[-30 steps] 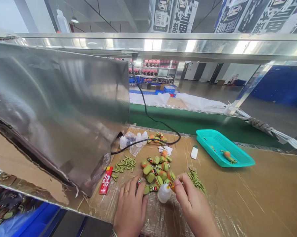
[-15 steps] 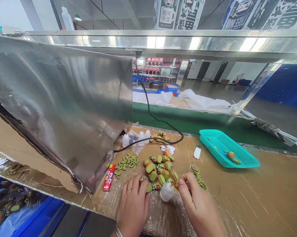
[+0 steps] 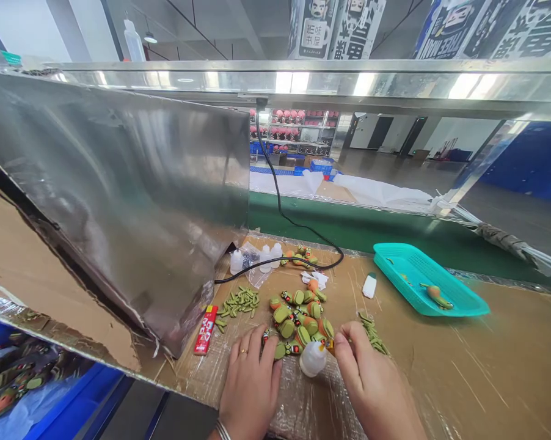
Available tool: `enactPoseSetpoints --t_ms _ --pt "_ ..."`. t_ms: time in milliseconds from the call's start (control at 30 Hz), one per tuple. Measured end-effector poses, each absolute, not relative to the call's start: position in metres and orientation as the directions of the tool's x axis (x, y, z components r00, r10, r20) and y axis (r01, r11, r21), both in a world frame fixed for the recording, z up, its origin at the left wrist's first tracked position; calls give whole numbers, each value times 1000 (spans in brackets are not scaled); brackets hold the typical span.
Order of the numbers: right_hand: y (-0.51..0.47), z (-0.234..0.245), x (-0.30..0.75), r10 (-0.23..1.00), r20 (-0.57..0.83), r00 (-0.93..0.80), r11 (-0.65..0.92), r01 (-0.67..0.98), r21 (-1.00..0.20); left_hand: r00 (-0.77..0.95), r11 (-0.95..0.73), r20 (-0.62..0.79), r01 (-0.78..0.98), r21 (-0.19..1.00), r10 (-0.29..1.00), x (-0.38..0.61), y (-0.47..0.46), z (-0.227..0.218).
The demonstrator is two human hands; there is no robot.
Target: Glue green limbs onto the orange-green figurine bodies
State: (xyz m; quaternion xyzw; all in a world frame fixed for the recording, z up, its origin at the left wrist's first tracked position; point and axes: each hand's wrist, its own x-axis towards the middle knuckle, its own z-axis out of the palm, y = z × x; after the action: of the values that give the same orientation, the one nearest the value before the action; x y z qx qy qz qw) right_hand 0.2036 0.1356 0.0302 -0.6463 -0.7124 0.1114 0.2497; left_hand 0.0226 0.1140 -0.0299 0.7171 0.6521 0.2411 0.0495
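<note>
My left hand (image 3: 250, 379) lies low over the table, its fingers curled on a small green figurine (image 3: 280, 350) that shows past the fingertips. My right hand (image 3: 371, 373) is closed in a pinch just right of a white squeeze bottle (image 3: 313, 359) with a yellowish tip. A bit of orange shows at the right fingertips; what they hold is mostly hidden. The bottle stands upright between my hands. Behind it lies a heap of green and orange figurines (image 3: 303, 311). Small green pieces lie in one pile (image 3: 241, 301) to the left and another (image 3: 374, 335) beside my right hand.
A teal basket (image 3: 468, 304) with a figurine in it stands at the right. A black cable (image 3: 312, 229) loops across the table's back. A metal-faced box (image 3: 142, 201) rises at the left, beside a red packet (image 3: 206, 330). More white bottles (image 3: 265, 256) stand behind.
The whole view has shifted slightly, with everything a little farther right and down. Both hands keep nearly the same pose beside the bottle.
</note>
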Motion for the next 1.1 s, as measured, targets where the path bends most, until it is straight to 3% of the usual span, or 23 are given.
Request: enactPoseSetpoints --t_ms 1100 --pt "137 27 204 967 253 -37 151 881 -449 25 -126 261 918 377 965 23 112 -30"
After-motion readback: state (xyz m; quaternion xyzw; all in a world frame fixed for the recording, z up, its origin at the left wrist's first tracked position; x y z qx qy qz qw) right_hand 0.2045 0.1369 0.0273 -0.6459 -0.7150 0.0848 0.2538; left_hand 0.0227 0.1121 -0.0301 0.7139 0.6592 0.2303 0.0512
